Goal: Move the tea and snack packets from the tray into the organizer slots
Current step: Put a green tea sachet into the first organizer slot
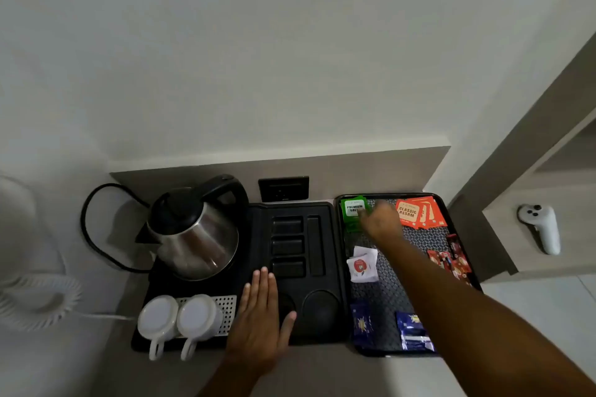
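Observation:
A black tray (337,235) with a patterned mat stands on the right. It holds green tea packets (351,209) at its far left corner, orange Assam packets (419,213) at the far right, white sachets (362,264), red packets (451,263) and blue packets (412,330). My right hand (382,222) reaches across the tray, blurred, with its fingertips on the green packets; a grip is not clear. To the left lies the black organizer (329,213) with several bare rectangular slots. My left hand (261,316) rests flat and open on the organizer's front.
A steel kettle (196,235) with a black cord sits at the organizer's left, and two upturned white cups (180,317) stand in front of it. A wall socket (283,188) is behind. A white controller (540,227) lies on a shelf at the right.

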